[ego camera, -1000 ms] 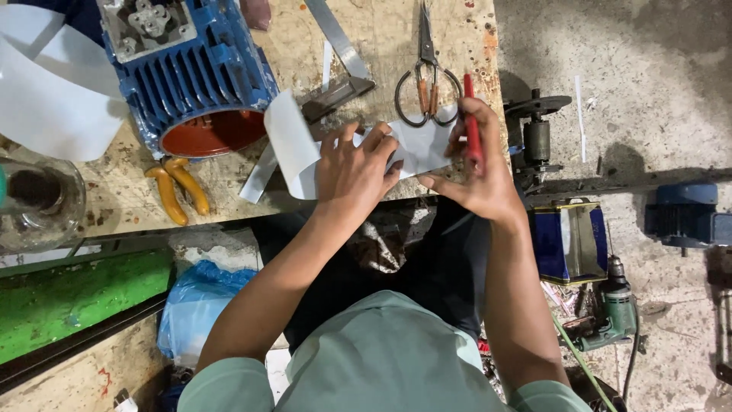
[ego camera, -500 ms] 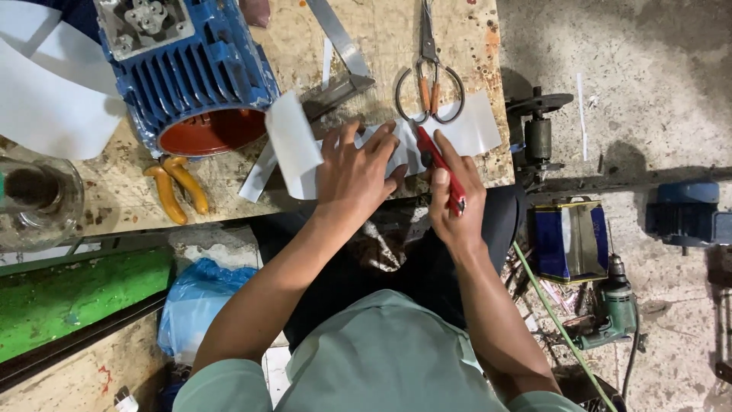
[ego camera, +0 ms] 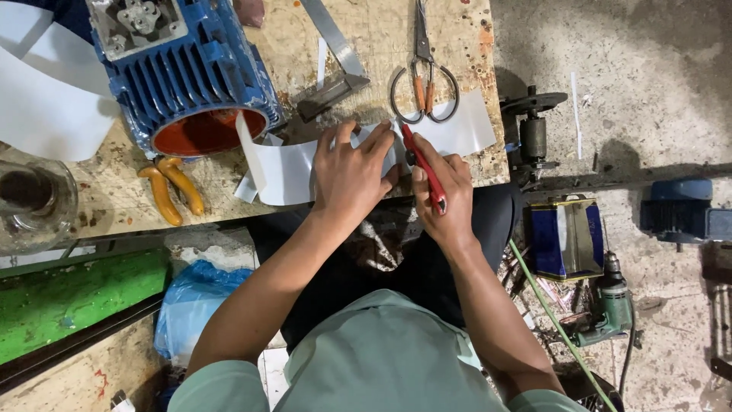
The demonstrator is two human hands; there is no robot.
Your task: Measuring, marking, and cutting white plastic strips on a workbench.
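Note:
My left hand [ego camera: 352, 169] presses flat on a white sheet strip [ego camera: 286, 168] lying along the near edge of the wooden workbench [ego camera: 366, 38]. My right hand [ego camera: 444, 191] grips a red-handled cutter [ego camera: 423, 164], its tip on the sheet just right of my left fingers. The strip's right end [ego camera: 461, 126] lies beyond the cutter. Scissors with orange-wrapped handles [ego camera: 423, 72] lie just above the hands.
A blue electric motor housing [ego camera: 187, 72] with a red opening sits at the upper left, yellow-handled pliers [ego camera: 171, 191] below it. A metal square [ego camera: 335, 53] lies on the bench. A large white sheet [ego camera: 46, 91] and a glass jar [ego camera: 30, 202] are at the left. A blue can [ego camera: 564, 236] and a drill [ego camera: 606, 305] are on the floor at the right.
My right hand moved left and down with the cutter, from the strip's right end to beside my left hand. The sheet's right end now lies uncovered.

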